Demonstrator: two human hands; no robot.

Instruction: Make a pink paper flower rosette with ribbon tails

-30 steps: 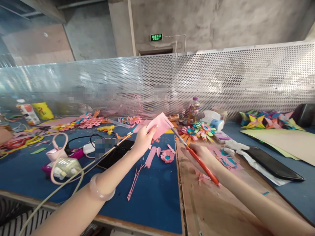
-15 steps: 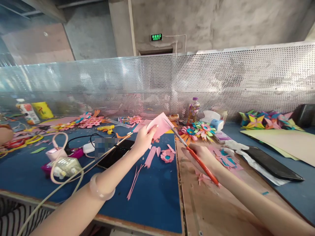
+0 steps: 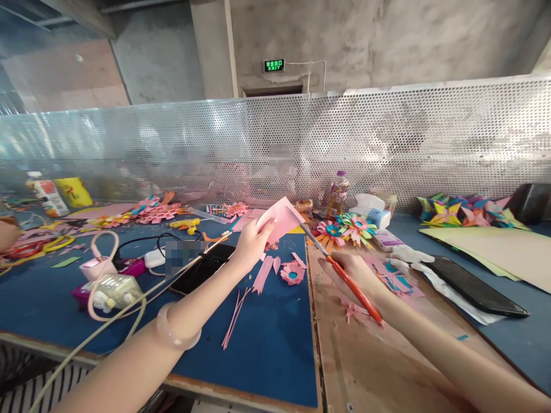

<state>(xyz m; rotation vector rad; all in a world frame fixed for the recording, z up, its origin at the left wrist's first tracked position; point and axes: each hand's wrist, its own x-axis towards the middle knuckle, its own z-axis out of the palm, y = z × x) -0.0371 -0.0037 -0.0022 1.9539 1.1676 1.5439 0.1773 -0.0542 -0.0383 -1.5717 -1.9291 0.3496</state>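
My left hand pinches a pink sheet of paper by its lower left edge, holding it above the table. Closed around orange-handled scissors is my right hand; the metal blades reach up to the right edge of the sheet. Whether the blades are parted is hard to make out. Below the paper lie a pink paper flower with a blue centre, a few cut pink pieces and thin pink strips.
Cables and a pink charger lie at left, near a dark phone and a yellow glue gun. Multicoloured paper flowers, a drink bottle and a tissue pack stand behind. Another phone rests at right. A perforated metal screen borders the back.
Almost nothing differs. Both hands, the pink paper and the scissors stay in nearly the same place; the view has shifted very slightly.
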